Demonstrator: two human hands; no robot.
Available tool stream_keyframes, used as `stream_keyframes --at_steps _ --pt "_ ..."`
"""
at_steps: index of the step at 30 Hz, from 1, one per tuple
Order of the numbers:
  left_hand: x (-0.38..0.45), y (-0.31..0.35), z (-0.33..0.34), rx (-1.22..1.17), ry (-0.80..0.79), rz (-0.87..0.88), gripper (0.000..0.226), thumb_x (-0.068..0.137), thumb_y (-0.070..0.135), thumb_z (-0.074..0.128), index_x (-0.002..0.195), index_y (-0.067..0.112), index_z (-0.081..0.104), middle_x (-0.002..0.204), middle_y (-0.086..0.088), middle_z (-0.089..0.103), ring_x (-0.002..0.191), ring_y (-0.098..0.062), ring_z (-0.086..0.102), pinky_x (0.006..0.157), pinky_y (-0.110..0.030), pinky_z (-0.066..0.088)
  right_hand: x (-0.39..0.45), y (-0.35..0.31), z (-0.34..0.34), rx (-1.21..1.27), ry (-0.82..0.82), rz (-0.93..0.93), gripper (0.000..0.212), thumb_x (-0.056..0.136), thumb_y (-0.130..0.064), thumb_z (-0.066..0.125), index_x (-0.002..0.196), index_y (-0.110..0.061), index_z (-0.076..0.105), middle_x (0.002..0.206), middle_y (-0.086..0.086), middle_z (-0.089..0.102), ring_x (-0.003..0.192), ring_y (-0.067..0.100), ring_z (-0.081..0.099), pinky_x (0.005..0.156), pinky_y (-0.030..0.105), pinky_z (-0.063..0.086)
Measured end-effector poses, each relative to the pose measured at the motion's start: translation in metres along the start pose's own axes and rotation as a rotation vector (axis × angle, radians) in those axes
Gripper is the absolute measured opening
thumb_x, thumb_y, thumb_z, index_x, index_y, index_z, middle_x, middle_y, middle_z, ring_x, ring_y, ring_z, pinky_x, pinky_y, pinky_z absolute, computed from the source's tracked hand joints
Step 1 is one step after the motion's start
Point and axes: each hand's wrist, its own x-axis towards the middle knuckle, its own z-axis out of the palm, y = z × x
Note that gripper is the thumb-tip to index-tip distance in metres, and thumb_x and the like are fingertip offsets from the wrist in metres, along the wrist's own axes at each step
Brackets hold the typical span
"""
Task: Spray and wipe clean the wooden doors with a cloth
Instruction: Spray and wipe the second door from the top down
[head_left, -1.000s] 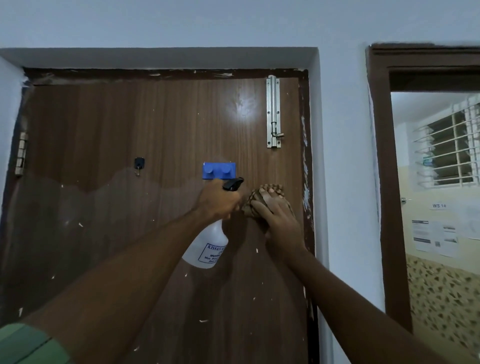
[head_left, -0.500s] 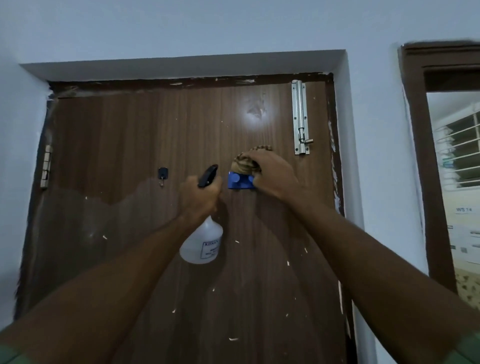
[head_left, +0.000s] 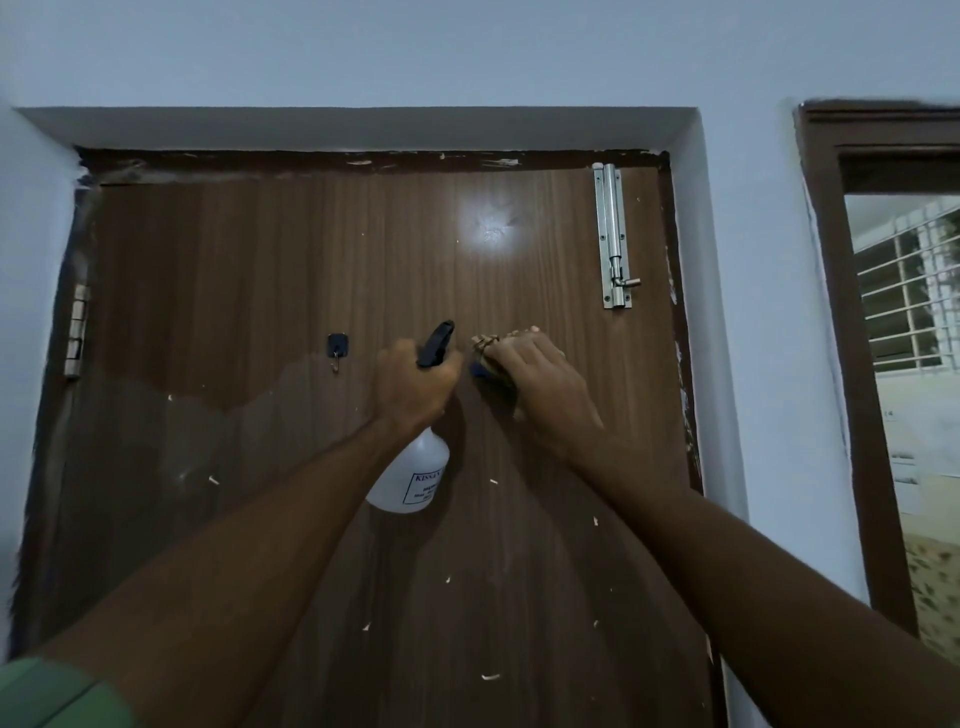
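A brown wooden door (head_left: 291, 270) fills the view, flecked with white paint chips and darker and wet across its lower half. My left hand (head_left: 413, 387) grips the neck of a white spray bottle (head_left: 413, 475) with a black nozzle (head_left: 435, 344) pointing up at the door. Just to its right, my right hand (head_left: 535, 384) presses a brown cloth (head_left: 485, 341) flat against the door. A blue hook block (head_left: 477, 370) on the door is almost hidden under the cloth and hand.
A steel slide bolt (head_left: 613, 236) is mounted at the door's upper right. A small black hook (head_left: 336, 347) sits left of my hands, and a hinge (head_left: 77, 332) on the left edge. A second doorway (head_left: 852, 364) opens at the right, with a barred window beyond.
My right hand and the cloth moved up and left, from below the blue block onto it, and now cover it. The left hand with the bottle stayed beside it. The view shifted right.
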Motion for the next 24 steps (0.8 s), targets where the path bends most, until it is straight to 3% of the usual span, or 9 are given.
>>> stream_keyframes --at_steps 3,5,7,10,13,15,17,19,24 --pt "0.001 -0.001 -0.002 0.024 -0.002 0.022 0.039 0.093 0.025 0.064 0.062 0.003 0.059 0.051 -0.018 0.053 0.049 -0.047 0.059 0.045 -0.037 0.04 0.022 -0.003 -0.01 0.112 -0.087 0.136 0.036 0.089 -0.009 0.069 0.123 -0.017 0.058 0.114 0.004 0.063 0.11 0.024 0.056 0.092 0.043 0.053" --pt "0.004 -0.003 -0.002 0.049 0.033 0.015 0.041 0.095 0.016 0.068 0.057 0.011 0.055 0.048 -0.008 0.048 0.043 -0.034 0.049 0.044 -0.028 0.033 0.044 -0.01 -0.008 0.215 -0.11 0.336 0.028 0.094 -0.015 0.064 0.12 -0.02 0.056 0.113 0.002 0.063 0.109 0.022 0.056 0.086 0.043 0.053" --pt "0.007 -0.004 -0.001 0.066 0.074 -0.009 0.044 0.097 0.02 0.069 0.056 0.012 0.055 0.048 0.0 0.046 0.042 -0.02 0.042 0.039 -0.023 0.027 0.061 -0.019 -0.003 0.209 -0.142 0.417 0.029 0.094 -0.016 0.064 0.122 -0.019 0.055 0.117 0.004 0.063 0.111 0.024 0.054 0.086 0.043 0.051" --pt "0.011 -0.006 -0.005 0.041 0.099 -0.045 0.043 0.1 0.03 0.068 0.062 0.008 0.062 0.047 0.004 0.048 0.037 -0.008 0.038 0.036 -0.017 0.026 0.067 -0.042 0.011 0.121 -0.13 0.209 0.033 0.089 -0.015 0.068 0.121 -0.013 0.059 0.119 0.009 0.064 0.112 0.028 0.057 0.092 0.04 0.048" --pt "0.006 -0.015 -0.014 0.073 0.075 -0.05 0.043 0.1 0.028 0.066 0.061 0.014 0.059 0.048 0.002 0.049 0.038 -0.008 0.04 0.037 -0.017 0.03 0.042 -0.055 0.032 -0.007 -0.069 0.05 0.045 0.086 -0.015 0.073 0.128 -0.01 0.06 0.123 0.011 0.065 0.12 0.032 0.059 0.116 0.047 0.038" --pt "-0.002 -0.025 -0.02 0.075 0.054 -0.046 0.043 0.098 0.036 0.064 0.062 0.012 0.062 0.051 -0.009 0.056 0.042 -0.026 0.051 0.042 -0.031 0.041 0.016 -0.049 0.043 -0.159 -0.091 -0.07 0.052 0.092 -0.02 0.067 0.141 -0.01 0.055 0.142 0.013 0.059 0.138 0.032 0.049 0.128 0.048 0.021" --pt "-0.006 -0.032 -0.025 0.057 0.078 -0.057 0.046 0.09 0.042 0.057 0.065 0.005 0.066 0.058 -0.019 0.064 0.051 -0.042 0.061 0.046 -0.044 0.05 -0.009 -0.037 0.049 -0.181 -0.095 -0.184 0.047 0.103 -0.021 0.052 0.149 -0.009 0.05 0.155 0.014 0.05 0.149 0.031 0.039 0.129 0.047 0.017" --pt "-0.002 -0.033 -0.027 0.079 0.089 -0.037 0.049 0.085 0.045 0.054 0.066 0.002 0.068 0.06 -0.02 0.066 0.053 -0.044 0.063 0.048 -0.051 0.052 -0.026 -0.023 0.048 -0.171 -0.097 -0.271 0.046 0.105 -0.022 0.043 0.149 -0.009 0.051 0.158 0.014 0.047 0.15 0.031 0.038 0.129 0.046 0.019" --pt "0.007 -0.019 -0.021 0.038 0.02 -0.021 0.045 0.088 0.04 0.057 0.069 0.001 0.068 0.062 -0.021 0.066 0.052 -0.041 0.061 0.047 -0.044 0.049 -0.038 -0.016 0.043 -0.217 -0.079 -0.297 0.046 0.101 -0.024 0.057 0.145 -0.011 0.056 0.154 0.016 0.051 0.144 0.033 0.046 0.122 0.046 0.03"
